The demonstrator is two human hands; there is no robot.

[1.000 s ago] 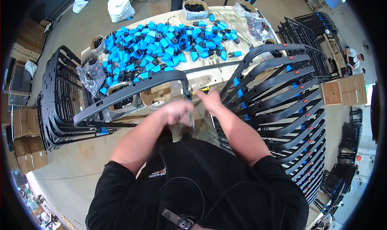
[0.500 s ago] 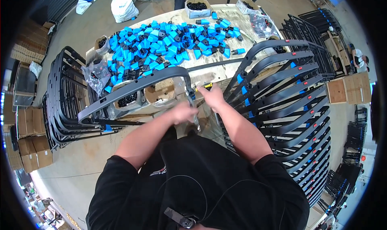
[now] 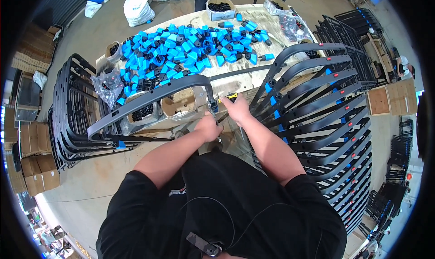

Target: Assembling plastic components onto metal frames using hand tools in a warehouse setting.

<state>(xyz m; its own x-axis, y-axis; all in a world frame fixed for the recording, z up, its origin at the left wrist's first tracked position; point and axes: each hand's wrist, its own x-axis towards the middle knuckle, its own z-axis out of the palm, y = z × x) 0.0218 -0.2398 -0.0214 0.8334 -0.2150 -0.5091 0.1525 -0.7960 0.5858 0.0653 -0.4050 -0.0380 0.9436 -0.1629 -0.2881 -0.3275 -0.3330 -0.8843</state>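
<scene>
A black tubular metal frame [image 3: 154, 94] lies across in front of me, its bent end coming down near both hands. My left hand [image 3: 210, 128] is closed around a silver wrench-like tool [image 3: 220, 140], whose lower end sticks out below the fist. Its upper end is close to the frame's bent tube. Just right of that tube, my right hand [image 3: 238, 108] is closed on a tool with a yellow-and-black handle [image 3: 232, 96]. The working tip of that tool is too small to make out.
A wooden table [image 3: 235, 82] bears a heap of blue-and-black plastic parts [image 3: 181, 50]. Open cartons [image 3: 179, 105] of small black pieces stand at its edges. Stacked black frames [image 3: 326, 118] crowd the right, and more frames [image 3: 68, 109] stand left. Cardboard boxes [image 3: 41, 159] lie farther left.
My left hand, blurred before, has moved slightly up and turned, closer to the bent tube. The silver tool's lower end shows less. My right hand has stayed nearly in place.
</scene>
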